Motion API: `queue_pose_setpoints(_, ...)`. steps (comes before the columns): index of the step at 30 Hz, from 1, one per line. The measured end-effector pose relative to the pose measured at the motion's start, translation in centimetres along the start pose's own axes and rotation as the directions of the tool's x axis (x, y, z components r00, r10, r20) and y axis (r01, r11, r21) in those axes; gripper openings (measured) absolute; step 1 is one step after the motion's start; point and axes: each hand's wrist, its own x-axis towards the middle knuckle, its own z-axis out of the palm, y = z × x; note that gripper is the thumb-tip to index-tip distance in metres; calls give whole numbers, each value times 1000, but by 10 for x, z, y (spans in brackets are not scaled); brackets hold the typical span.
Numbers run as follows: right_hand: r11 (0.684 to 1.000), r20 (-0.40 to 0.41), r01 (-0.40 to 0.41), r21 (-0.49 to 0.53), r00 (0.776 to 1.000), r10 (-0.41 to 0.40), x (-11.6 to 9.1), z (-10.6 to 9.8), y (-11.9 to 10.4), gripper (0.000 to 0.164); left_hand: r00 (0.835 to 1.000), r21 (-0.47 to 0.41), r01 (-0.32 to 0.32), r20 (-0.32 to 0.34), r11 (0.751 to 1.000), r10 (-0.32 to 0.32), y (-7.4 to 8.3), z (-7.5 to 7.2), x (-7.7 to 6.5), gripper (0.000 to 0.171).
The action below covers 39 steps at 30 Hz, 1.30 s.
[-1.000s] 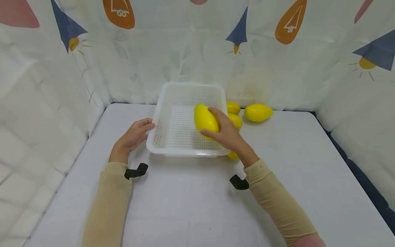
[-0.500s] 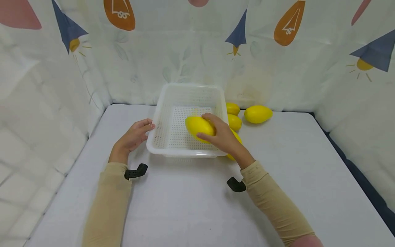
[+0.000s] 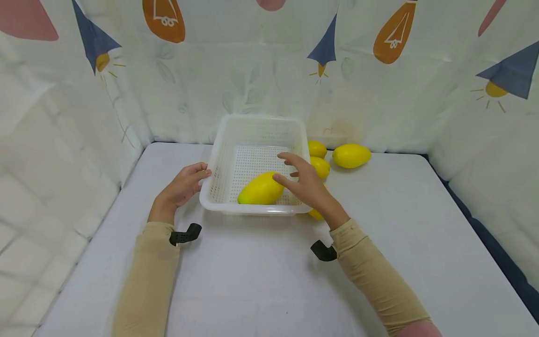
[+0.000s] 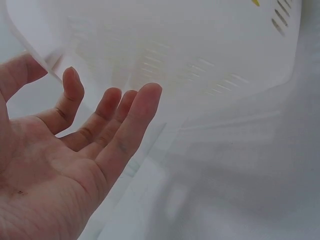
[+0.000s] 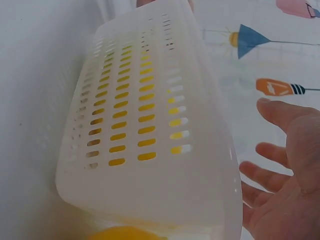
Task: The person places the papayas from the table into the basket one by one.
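A yellow mango (image 3: 258, 189) with a greenish tip lies in the near part of a white perforated plastic basket (image 3: 252, 209). My left hand (image 3: 181, 188) holds the basket by its left rim; in the left wrist view, the thumb laps the edge while the other fingers (image 4: 129, 125) spread along the outer wall. Over the basket's right side hovers my right hand (image 3: 309, 186), fingers spread and nothing in them, its thumb close to the mango's upper end. The right wrist view shows that hand (image 5: 285, 170) beyond the rim, with yellow showing through the slots in the basket wall.
More mangoes lie on the white table (image 3: 257, 276) right of the basket: one (image 3: 352, 156) stands apart, others (image 3: 322, 167) are partly hidden behind the wall, and one (image 3: 316, 214) peeks out under my right wrist. A patterned curtain (image 3: 269, 70) closes off the back.
My right hand lowered the mango leftward into the basket and let go of it; its fingers have spread. My left hand has stayed at the rim.
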Motion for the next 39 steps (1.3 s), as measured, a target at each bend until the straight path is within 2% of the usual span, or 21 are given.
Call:
queue_pose_setpoints(12,999,-58,-35,-18,998,34,-4,-21,6,59,1000,-20,-13,19,1000,14,-3,-2,0,19)
queue_pose_setpoints(23,996,-121,-84,-25,989,81,-8,-39,18,58,1000,7,-20,14,1000,20,-2,-1,-1,19)
queue_pose_setpoints(30,998,-152,-56,-17,987,53,-9,-47,26,57,1000,-3,-21,3,1000,21,-1,0,-1,17)
queue_pose_setpoints(39,997,-175,-76,-32,982,69,-11,-53,36,57,1000,-5,-26,0,1000,26,-3,-1,0,22)
